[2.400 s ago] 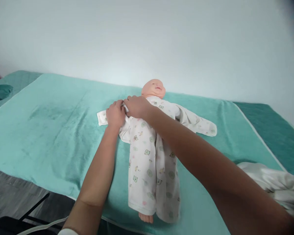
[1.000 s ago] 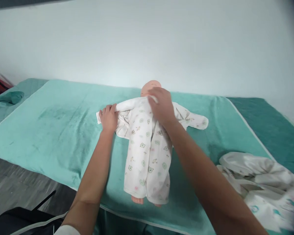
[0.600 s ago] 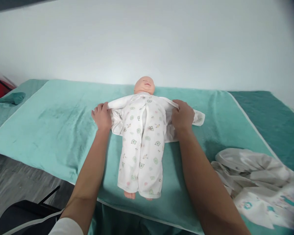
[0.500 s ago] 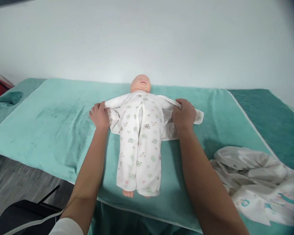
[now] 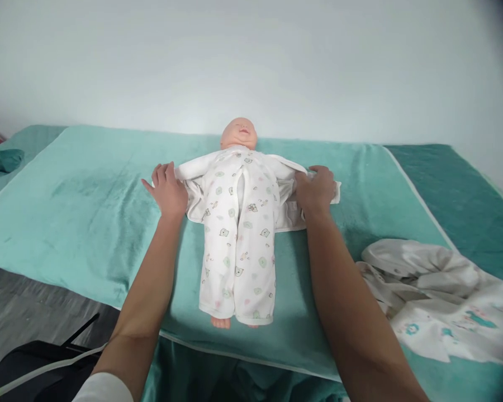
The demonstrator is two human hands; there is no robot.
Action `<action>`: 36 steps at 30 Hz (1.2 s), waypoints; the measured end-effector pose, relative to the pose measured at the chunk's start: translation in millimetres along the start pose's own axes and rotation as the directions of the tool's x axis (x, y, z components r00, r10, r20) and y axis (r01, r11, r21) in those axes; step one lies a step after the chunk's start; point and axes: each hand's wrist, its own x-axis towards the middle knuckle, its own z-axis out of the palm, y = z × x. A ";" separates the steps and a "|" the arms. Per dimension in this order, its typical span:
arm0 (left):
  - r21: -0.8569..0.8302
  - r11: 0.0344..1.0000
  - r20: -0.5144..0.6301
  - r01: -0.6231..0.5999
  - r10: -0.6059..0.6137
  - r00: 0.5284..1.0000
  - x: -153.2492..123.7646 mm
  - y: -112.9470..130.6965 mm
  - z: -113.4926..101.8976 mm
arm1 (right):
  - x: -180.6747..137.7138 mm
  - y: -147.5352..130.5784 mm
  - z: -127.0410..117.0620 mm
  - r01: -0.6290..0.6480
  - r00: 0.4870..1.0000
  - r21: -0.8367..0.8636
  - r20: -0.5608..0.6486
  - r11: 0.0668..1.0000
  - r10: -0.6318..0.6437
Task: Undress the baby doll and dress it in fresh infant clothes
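A baby doll (image 5: 238,133) lies on its back on a teal towel (image 5: 88,206), dressed in a white printed romper (image 5: 238,234). Its arms are spread to both sides. My left hand (image 5: 166,188) rests flat over the end of the romper's left sleeve, fingers stretched out. My right hand (image 5: 317,188) lies over the right sleeve, fingers curved down on the cloth. The doll's bare feet (image 5: 220,322) stick out below the romper legs, near the towel's front edge.
A crumpled white printed cloth (image 5: 436,296) lies on the towel at the right. A darker green cover (image 5: 452,184) shows beyond the towel's right edge. A small green bundle (image 5: 2,160) sits far left. A white wall rises behind; dark floor at lower left.
My right hand moved from the doll's left shoulder across its chest to the right sleeve. Both sleeves are now spread out flat. My left hand has loosened and flattened on the left sleeve.
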 end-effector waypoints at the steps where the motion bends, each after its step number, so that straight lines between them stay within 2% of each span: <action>1: -0.025 0.999 -0.036 -0.030 0.029 0.999 -1.0 1.7 -1.2 | 0.6 -0.3 0.4 -0.007 1.000 0.013 -0.008 1.000 0.007; 4: -0.176 0.969 -0.071 -0.173 0.163 0.984 -2.5 18.3 -7.6 | 1.6 -2.0 1.4 -0.021 1.000 0.031 -0.020 0.999 0.021; 7: -0.374 0.860 0.022 -0.346 0.381 0.924 -0.2 60.7 -17.6 | 1.6 -4.2 1.4 -0.045 0.999 0.032 -0.012 0.998 0.046; 9: -0.446 0.778 0.140 -0.444 0.550 0.823 3.7 100.5 -23.5 | 0.9 -5.5 0.8 -0.067 0.998 0.031 -0.001 0.997 0.067; 11: -0.414 0.721 0.283 -0.556 0.682 0.674 9.0 141.5 -25.6 | 0.0 -6.9 -0.3 -0.075 0.997 0.029 0.016 0.997 0.074; 13: -0.291 0.697 0.453 -0.655 0.704 0.547 14.7 176.5 -22.4 | -0.9 -8.4 -1.5 -0.069 0.997 0.024 0.038 0.997 0.068; 15: -0.175 0.667 0.589 -0.724 0.660 0.466 19.9 201.7 -14.3 | -1.6 -10.5 -2.9 -0.065 0.996 0.010 0.067 0.998 0.064; 18: -0.112 0.631 0.666 -0.768 0.621 0.413 24.9 223.0 2.8 | -2.8 -13.9 -4.5 -0.070 0.992 -0.036 0.106 0.997 0.074; 21: -0.110 0.620 0.723 -0.777 0.586 0.365 27.6 233.9 19.3 | -4.2 -15.5 -4.9 -0.048 0.991 -0.068 0.124 0.997 0.056; 25: -0.088 0.638 0.758 -0.765 0.541 0.365 30.4 241.9 30.8 | -2.6 -11.8 -5.0 -0.013 0.992 -0.066 0.125 0.998 0.022; 29: -0.059 0.616 0.728 -0.785 0.565 0.388 35.5 240.8 26.9 | 4.4 -4.1 -7.8 -0.024 0.989 -0.022 0.143 0.999 0.027; 36: -0.056 0.660 0.612 -0.749 0.616 0.497 50.1 220.0 5.4 | 11.7 6.6 -14.3 0.007 0.994 0.145 0.111 0.989 -0.023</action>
